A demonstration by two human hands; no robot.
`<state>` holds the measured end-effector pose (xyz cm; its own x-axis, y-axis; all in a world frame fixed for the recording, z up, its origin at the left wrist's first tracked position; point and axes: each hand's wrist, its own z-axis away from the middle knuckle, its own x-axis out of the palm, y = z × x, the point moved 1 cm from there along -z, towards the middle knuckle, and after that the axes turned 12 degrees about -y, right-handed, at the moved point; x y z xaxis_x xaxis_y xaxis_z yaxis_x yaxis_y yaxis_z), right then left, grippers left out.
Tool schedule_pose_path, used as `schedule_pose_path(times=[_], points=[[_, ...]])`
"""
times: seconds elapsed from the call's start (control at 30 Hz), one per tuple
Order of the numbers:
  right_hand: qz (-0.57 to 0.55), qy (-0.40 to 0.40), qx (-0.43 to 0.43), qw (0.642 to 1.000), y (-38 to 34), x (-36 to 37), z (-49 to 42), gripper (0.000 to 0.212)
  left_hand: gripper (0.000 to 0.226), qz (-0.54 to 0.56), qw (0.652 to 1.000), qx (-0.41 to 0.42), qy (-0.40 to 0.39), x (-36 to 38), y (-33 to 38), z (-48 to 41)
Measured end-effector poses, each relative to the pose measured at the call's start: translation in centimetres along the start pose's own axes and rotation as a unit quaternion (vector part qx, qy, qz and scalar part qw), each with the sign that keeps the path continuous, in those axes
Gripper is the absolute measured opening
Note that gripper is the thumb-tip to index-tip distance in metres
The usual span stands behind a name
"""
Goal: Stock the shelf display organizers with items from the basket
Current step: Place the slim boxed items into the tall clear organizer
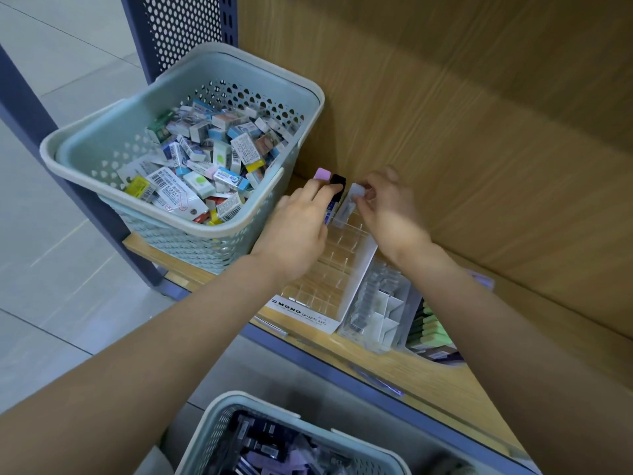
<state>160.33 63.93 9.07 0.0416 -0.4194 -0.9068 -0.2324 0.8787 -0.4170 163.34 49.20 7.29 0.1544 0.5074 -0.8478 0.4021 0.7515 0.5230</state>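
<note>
Clear acrylic MONO graph organizer (342, 265) stands at the wooden shelf's (394, 365) front edge, just right of an eraser basket (68, 166) at the left end. At its back row, the left hand (294, 231) grips a black-capped pencil (337, 183); the right hand (387, 207) pinches a pale-capped pencil (356, 192) beside it.

a light wood-grain back panel (479, 114) rises behind a matching wooden shelf board (428, 371) edged in blue-grey metal. a blue-grey perforated metal upright (181, 25) stands at its left end, beside pale grey floor tiles (51, 63).
</note>
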Motion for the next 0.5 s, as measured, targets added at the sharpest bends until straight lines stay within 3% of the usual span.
schedule_pose_path(times=[0.17,0.33,0.5], points=[[0.073,0.001,-0.013,0.997,-0.4,-0.3,0.6,0.021,0.057,-0.010,1.000,0.000,-0.011,-0.2,0.1,0.0],[0.179,-0.035,0.009,0.983,-1.9,-0.8,2.5,0.034,0.056,-0.088,0.996,0.021,-0.014,-0.8,1.0,0.9],[0.145,0.099,-0.069,0.982,-3.4,-1.0,9.4,0.029,0.038,-0.128,0.984,0.102,0.063,-1.1,2.9,6.1]])
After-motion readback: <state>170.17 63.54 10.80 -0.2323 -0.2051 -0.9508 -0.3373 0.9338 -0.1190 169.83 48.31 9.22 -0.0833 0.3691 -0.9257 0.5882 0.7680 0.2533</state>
